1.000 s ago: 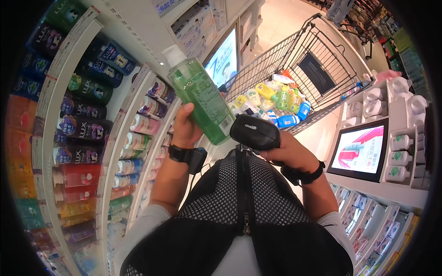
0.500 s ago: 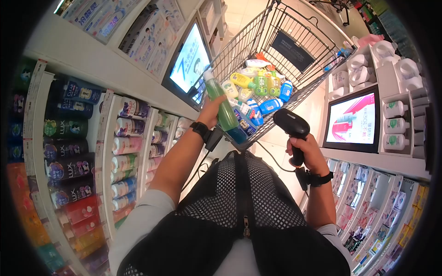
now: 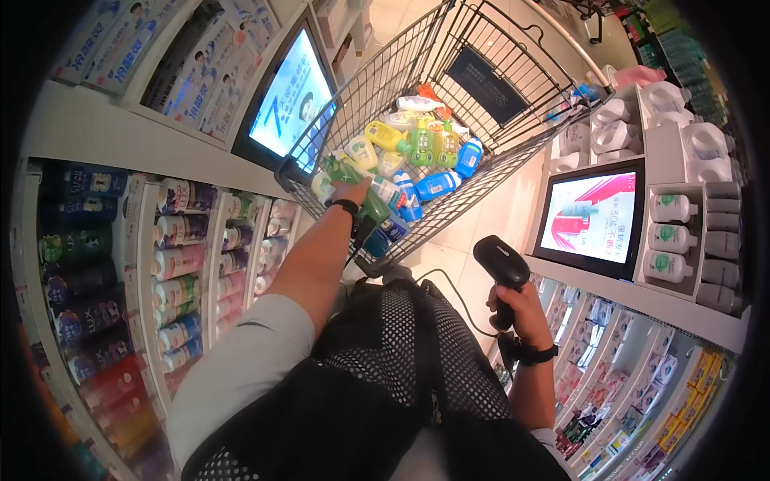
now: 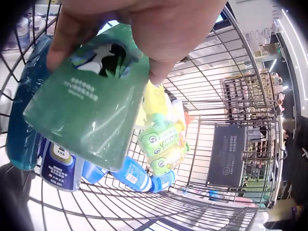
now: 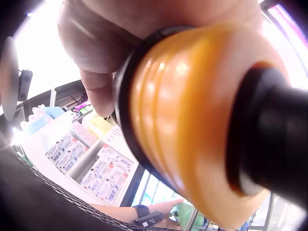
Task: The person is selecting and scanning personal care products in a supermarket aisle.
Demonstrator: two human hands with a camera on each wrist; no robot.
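Note:
My left hand (image 3: pixel 351 191) (image 4: pixel 144 29) grips a green translucent bottle (image 3: pixel 359 186) (image 4: pixel 91 101) and holds it low inside the wire shopping cart (image 3: pixel 373 92), over the near end. Blue bottles (image 4: pixel 57 163) lie just beneath it in the left wrist view. Farther in the cart lie several yellow, green, blue and white bottles (image 3: pixel 421 148). My right hand (image 3: pixel 513 309) grips the handle of a black barcode scanner (image 3: pixel 499 264), held upright at my right side, away from the cart. The right wrist view shows the scanner's orange base (image 5: pixel 192 125) close up.
Shelves of shampoo bottles (image 3: pixel 180 256) run along the left, with a display screen (image 3: pixel 289 92) above. On the right stand another screen (image 3: pixel 589 216), white bottles (image 3: pixel 670 232) and low shelves of small boxes (image 3: pixel 634 385). The scanner's cable (image 3: pixel 453 289) trails to my body.
My left arm has stretched forward and lowered the green bottle from in front of my chest into the cart. The right hand with the scanner has dropped down to my right side.

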